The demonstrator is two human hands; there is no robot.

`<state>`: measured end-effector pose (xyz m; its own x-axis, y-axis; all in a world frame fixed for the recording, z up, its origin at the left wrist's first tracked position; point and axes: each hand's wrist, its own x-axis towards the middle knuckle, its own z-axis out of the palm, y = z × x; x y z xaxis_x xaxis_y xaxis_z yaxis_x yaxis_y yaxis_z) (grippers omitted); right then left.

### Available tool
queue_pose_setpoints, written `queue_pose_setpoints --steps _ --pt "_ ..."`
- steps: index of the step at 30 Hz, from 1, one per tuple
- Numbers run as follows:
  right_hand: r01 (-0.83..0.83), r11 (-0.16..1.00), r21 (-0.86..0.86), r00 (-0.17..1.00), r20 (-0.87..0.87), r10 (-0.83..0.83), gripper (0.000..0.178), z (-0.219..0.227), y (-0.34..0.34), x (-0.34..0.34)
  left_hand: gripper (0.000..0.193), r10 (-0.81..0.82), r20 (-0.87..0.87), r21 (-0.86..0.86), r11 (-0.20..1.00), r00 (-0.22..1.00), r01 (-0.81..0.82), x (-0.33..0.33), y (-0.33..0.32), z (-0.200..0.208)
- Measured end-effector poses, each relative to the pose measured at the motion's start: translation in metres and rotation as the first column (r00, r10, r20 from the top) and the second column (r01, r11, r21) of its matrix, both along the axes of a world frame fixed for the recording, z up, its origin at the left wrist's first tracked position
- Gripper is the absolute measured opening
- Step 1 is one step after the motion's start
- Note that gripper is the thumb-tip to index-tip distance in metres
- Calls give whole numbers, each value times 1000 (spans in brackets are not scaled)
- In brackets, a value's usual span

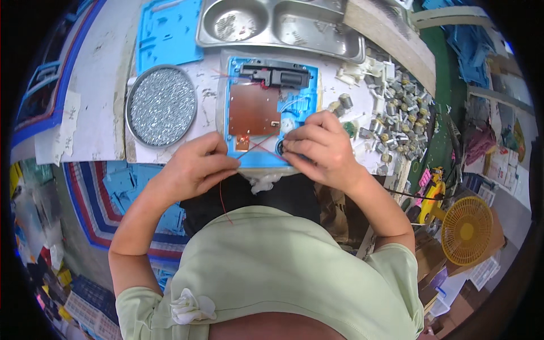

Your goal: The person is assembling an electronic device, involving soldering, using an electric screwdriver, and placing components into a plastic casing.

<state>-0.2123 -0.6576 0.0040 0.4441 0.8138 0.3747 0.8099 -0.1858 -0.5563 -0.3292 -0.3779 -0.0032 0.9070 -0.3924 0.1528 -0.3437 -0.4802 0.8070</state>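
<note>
A blue plastic casing (266,158) lies on the table in front of me, with a brown circuit board (254,109) and a black mechanism (277,75) fitted in it. Thin red wires (259,144) cross its near part, close to a small copper-coloured board (242,143). At the casing's near left corner, my left hand (205,162) is closed in a pinch on a red wire, whose loose end hangs below the fingers. My right hand (326,148) has its fingers closed at a small round black part (280,148) on the near right; the fingertips partly cover it.
Left of the casing stands a round tray (161,106) full of small metal screws. Behind are a metal compartment tray (283,48) and another blue panel (170,34). Several small motors (396,113) are heaped at right. A yellow fan (467,231) stands lower right.
</note>
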Motion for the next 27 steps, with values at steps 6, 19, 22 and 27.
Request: queue_pose_setpoints --steps 6,19,22,27 --pt "392 918 65 920 -44 -390 18 14 -34 50 26 1 -54 14 1000 999 0 0 -1 4" --pt "605 777 -175 766 395 -507 17 9 -64 95 11 27 163 336 938 986 -81 154 3 47" --pt "660 746 -90 745 206 -635 15 19 -70 79 10 -53 426 370 921 903 -120 232 -25 11" --pt "741 671 28 623 -403 -671 18 25 -89 45 17 -194 419 638 758 887 -136 289 -62 -17"
